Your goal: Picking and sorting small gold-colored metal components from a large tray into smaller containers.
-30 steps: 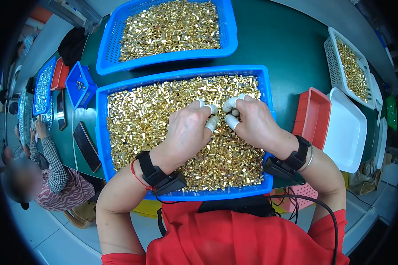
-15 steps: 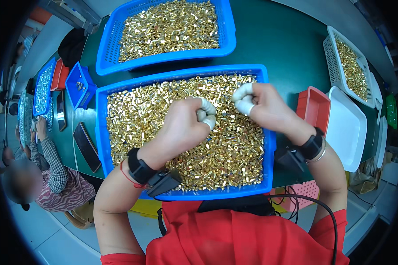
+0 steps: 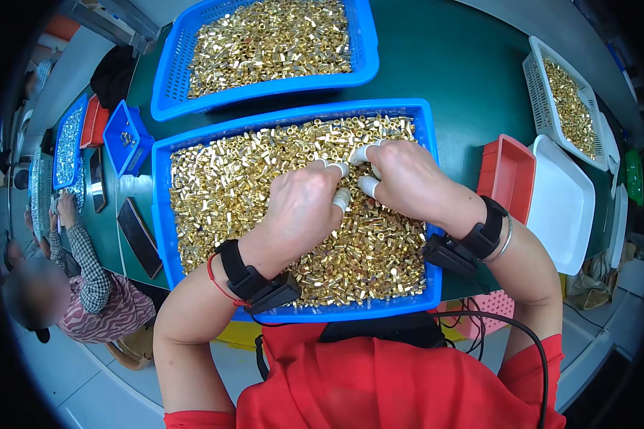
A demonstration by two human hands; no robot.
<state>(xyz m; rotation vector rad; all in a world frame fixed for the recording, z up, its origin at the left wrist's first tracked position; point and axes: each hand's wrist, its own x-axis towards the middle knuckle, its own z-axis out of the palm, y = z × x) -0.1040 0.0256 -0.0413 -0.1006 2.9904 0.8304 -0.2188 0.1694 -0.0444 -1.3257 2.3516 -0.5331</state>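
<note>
A large blue plastic basket [image 3: 163, 214] in front of me is filled with small brass-coloured, tube-like metal pieces [image 3: 225, 193]. Both hands are over the pile, right of its middle, fingertips turned toward each other. My left hand [image 3: 302, 207] has white covers on its fingertips; thumb and forefinger are apart, low over the pieces. Facing it, my right hand [image 3: 413, 182] also wears white fingertip covers, with a gap between thumb and forefinger. No piece shows clearly in either hand, and the undersides of the fingers are hidden.
Behind stands another blue basket [image 3: 371, 50] of brass pieces on the green table [image 3: 472, 79]. To the right are a red tray [image 3: 504, 175], a white tray [image 3: 567, 207] and a white basket [image 3: 539, 61]. A blue bin [image 3: 129, 143] stands left; a co-worker [image 3: 104, 300] sits beyond.
Both hands have drawn closer together. The right hand moved left and turned palm-down; the left turned knuckles-up. Fingers that were pinched are now apart.
</note>
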